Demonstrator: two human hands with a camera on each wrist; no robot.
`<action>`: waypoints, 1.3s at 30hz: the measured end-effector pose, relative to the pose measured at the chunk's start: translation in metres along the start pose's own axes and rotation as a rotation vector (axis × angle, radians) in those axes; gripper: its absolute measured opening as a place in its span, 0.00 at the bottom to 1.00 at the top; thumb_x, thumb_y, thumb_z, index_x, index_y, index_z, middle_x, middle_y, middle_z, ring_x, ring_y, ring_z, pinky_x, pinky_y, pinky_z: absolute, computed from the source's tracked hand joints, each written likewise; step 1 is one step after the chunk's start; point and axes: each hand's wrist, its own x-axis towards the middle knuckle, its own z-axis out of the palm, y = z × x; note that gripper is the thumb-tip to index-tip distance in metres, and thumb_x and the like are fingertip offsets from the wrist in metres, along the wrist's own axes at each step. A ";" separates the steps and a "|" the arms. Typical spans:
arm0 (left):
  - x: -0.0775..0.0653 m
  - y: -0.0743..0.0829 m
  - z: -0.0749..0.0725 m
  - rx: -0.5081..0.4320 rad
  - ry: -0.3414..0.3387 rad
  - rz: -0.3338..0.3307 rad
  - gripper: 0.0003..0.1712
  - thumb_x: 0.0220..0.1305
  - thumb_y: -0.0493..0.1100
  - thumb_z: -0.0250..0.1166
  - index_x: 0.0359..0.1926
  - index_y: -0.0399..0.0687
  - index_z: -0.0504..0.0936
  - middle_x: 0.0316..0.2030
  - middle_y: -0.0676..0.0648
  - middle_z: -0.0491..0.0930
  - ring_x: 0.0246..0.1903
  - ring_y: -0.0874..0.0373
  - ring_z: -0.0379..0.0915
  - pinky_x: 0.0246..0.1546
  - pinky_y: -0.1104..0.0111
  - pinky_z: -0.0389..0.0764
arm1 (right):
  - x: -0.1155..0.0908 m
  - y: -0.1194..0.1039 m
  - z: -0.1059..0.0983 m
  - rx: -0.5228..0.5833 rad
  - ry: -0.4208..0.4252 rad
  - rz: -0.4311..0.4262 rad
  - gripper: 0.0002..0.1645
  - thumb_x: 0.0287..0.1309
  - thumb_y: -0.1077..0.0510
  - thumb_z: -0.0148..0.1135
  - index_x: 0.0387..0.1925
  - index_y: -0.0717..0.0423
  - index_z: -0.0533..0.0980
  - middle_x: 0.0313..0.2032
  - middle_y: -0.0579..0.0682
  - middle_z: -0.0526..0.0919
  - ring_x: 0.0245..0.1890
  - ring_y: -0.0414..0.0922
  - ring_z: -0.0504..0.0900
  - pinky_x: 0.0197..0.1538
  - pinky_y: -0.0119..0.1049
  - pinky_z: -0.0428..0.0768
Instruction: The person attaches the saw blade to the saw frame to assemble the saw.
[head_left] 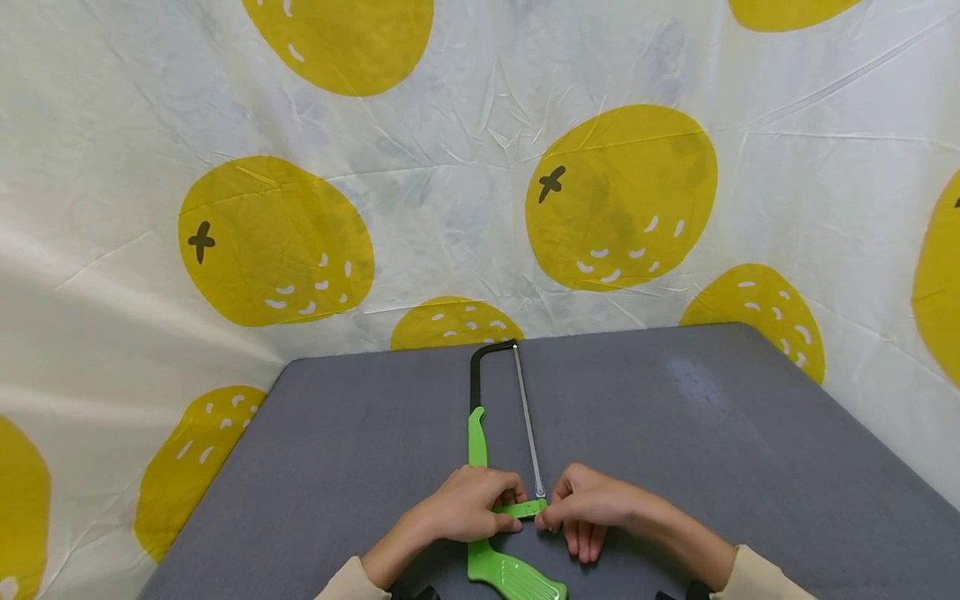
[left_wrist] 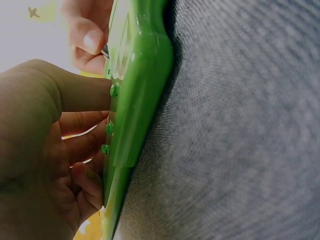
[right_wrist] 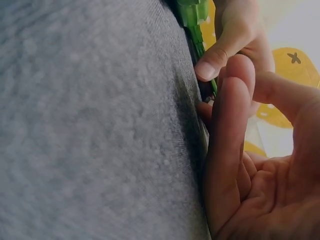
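Observation:
A hacksaw point(head_left: 517, 579) with a green handle, a black front bow point(head_left: 476, 375) and a thin metal blade point(head_left: 528, 417) lies flat, handle towards me. My left hand point(head_left: 472, 504) grips the short green arm that runs from the frame to the blade's near end. At that arm's tip, the thumb and index finger of my right hand point(head_left: 592, 504) pinch the corner by the blade's end; its other fingers extend down to the tabletop. The left wrist view shows the green frame point(left_wrist: 145, 90) along the cloth, a small metal bit peeking out by the right thumb.
Grey cloth covers the table point(head_left: 360, 442), with a pale patch point(head_left: 693, 379) at its back right. Behind and to both sides hangs a white sheet point(head_left: 450, 217) printed with big yellow fruit. The bow's far end lies close to the table's back edge.

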 end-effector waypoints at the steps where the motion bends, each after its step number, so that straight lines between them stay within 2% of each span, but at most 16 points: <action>1: 0.000 0.000 0.000 -0.001 0.001 0.001 0.10 0.62 0.54 0.74 0.43 0.64 0.84 0.31 0.67 0.80 0.28 0.76 0.70 0.33 0.78 0.72 | 0.000 0.000 0.000 0.006 -0.003 0.002 0.19 0.58 0.53 0.68 0.17 0.61 0.79 0.09 0.45 0.78 0.08 0.35 0.77 0.13 0.29 0.75; 9: -0.001 -0.001 0.000 0.001 0.008 0.009 0.10 0.62 0.54 0.74 0.42 0.64 0.84 0.31 0.67 0.81 0.28 0.76 0.70 0.33 0.78 0.71 | 0.002 0.002 -0.002 0.019 -0.009 0.011 0.18 0.58 0.53 0.67 0.18 0.59 0.79 0.10 0.45 0.79 0.08 0.34 0.77 0.13 0.29 0.75; 20: -0.001 -0.002 0.000 0.007 0.010 0.015 0.10 0.62 0.54 0.74 0.42 0.64 0.84 0.30 0.67 0.80 0.27 0.76 0.69 0.32 0.78 0.71 | 0.000 0.000 -0.002 0.019 0.018 0.053 0.20 0.57 0.51 0.72 0.18 0.59 0.81 0.11 0.45 0.80 0.09 0.34 0.78 0.15 0.29 0.76; 33: -0.002 0.000 -0.002 0.009 0.009 0.009 0.10 0.61 0.53 0.75 0.41 0.64 0.84 0.29 0.68 0.79 0.27 0.76 0.69 0.32 0.78 0.71 | 0.001 0.001 -0.002 0.025 0.022 0.049 0.18 0.57 0.52 0.72 0.18 0.59 0.80 0.11 0.44 0.80 0.10 0.34 0.78 0.15 0.28 0.76; 39: -0.002 0.001 -0.003 0.003 0.005 0.006 0.10 0.61 0.53 0.75 0.42 0.64 0.84 0.29 0.68 0.79 0.27 0.76 0.70 0.32 0.78 0.71 | 0.001 0.000 -0.003 0.039 -0.001 0.040 0.16 0.57 0.53 0.71 0.21 0.60 0.81 0.12 0.44 0.80 0.10 0.33 0.78 0.15 0.27 0.76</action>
